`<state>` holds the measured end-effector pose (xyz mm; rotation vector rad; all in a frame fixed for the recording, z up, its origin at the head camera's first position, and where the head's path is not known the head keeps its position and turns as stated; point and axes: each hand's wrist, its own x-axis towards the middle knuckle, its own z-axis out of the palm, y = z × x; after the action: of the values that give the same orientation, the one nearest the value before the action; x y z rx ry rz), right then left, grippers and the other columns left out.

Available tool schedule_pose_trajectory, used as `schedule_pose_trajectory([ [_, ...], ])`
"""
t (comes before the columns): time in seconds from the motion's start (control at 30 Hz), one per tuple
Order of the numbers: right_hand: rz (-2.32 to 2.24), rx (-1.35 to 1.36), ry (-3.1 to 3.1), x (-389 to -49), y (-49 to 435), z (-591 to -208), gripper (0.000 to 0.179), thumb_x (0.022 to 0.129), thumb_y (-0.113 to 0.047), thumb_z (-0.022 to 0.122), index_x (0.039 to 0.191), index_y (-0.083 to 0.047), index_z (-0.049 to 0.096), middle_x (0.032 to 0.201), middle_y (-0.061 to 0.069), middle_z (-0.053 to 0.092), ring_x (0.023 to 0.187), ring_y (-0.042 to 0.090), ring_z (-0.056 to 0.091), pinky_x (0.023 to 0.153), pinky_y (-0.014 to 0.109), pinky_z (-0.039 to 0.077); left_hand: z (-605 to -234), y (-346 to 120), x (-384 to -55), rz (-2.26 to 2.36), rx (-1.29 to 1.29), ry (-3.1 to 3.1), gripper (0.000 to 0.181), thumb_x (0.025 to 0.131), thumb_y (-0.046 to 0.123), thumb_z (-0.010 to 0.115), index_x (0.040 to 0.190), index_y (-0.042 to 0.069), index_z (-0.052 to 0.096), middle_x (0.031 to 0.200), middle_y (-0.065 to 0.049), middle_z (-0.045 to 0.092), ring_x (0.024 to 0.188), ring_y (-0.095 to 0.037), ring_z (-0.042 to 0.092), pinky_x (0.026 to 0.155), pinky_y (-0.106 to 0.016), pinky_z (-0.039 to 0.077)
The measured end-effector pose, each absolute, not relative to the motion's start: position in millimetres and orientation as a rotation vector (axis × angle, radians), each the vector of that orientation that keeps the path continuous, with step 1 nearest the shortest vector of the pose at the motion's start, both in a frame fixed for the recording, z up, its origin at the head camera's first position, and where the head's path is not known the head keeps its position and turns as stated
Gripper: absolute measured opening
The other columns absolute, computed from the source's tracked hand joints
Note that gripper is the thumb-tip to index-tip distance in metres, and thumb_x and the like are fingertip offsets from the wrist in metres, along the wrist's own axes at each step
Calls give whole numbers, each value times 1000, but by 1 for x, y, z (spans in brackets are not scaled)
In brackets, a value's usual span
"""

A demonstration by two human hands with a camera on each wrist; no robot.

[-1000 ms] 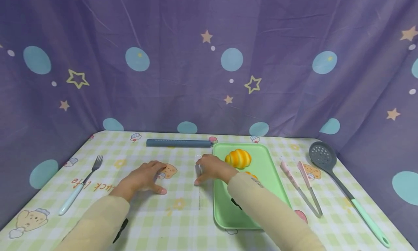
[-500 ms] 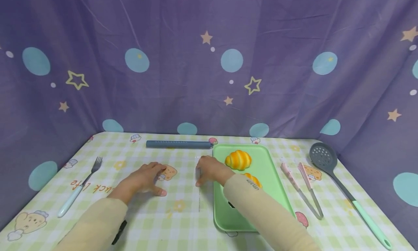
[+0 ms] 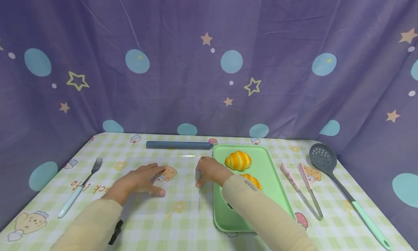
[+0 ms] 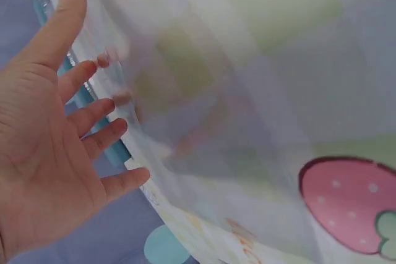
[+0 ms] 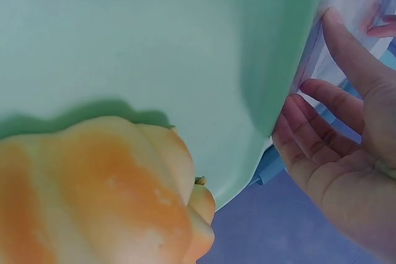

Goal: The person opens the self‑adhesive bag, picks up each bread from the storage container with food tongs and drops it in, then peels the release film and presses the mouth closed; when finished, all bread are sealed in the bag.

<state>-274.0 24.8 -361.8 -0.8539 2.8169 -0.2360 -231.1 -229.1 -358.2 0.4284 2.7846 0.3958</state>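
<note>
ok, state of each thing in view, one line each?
left hand: fingers straight, flat on the clear film
right hand: fingers straight, on the film beside the tray
clear film: spread flat on the table
green tray: holds two bread rolls
tongs: lying open
fork: lying untouched
skimmer: lying untouched

Both hands palm-down, fingers straight and spread: left hand (image 3: 140, 178), right hand (image 3: 210, 170); forearms angled inward.

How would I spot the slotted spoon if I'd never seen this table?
Start at the green tray holding two croissants, then look right past the pink tongs. The slotted spoon lies nearest the table's right edge: a grey, hole-dotted round head on a long handle ending in mint green.
</note>
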Motion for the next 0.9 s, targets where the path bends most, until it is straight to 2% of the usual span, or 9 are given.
schedule_pose_trajectory([
  [0.13,-237,-838,2819,-274,25,-362,44,75,-27,93,110,-6,78,103,6,66,99,22,59,93,31,49,-354,-233,-234,384,445,2779,93,80,53,83,151,5,47,157,-34,29,141,-58,28,105,-80,23],
  [0.23,-214,-847,2819,-275,24,-362,43,76,-28,93,110,-7,78,103,6,66,99,22,59,93,31,49,-350,-235,-236,440,479,2755,88,83,50,82,150,4,49,155,-34,33,140,-58,31,107,-75,26],
  [0.37,-185,-856,2818,-277,24,-363,46,76,-30,92,113,-7,78,107,7,68,103,23,60,96,31,48,-351,-235,-241,539,560,2749,77,86,45,81,145,3,54,148,-29,47,136,-54,41,107,-68,35],
  [0.47,-178,-846,2818,-277,24,-363,47,77,-31,92,115,-7,77,109,7,68,104,23,59,97,31,48,-359,-232,-247,590,647,2784,67,86,42,82,138,6,63,139,-20,60,129,-48,52,103,-64,42],
  [0.57,-157,-856,2818,-278,23,-364,48,77,-31,92,116,-7,77,111,7,69,106,23,59,99,30,47,-368,-226,-253,644,718,2810,60,83,40,85,132,8,68,130,-14,67,118,-40,61,97,-59,48],
  [0.73,-120,-870,2821,-279,22,-365,50,77,-33,92,117,-8,77,115,6,70,110,23,59,101,30,45,-375,-215,-259,697,756,2852,61,77,37,89,127,7,71,124,-10,69,109,-32,65,95,-54,51],
  [0.9,-116,-858,2831,-279,22,-366,50,76,-34,92,116,-9,78,114,5,70,111,22,59,102,30,45,-376,-212,-261,649,746,2872,67,72,38,92,128,7,70,126,-12,67,112,-33,63,97,-55,49],
])
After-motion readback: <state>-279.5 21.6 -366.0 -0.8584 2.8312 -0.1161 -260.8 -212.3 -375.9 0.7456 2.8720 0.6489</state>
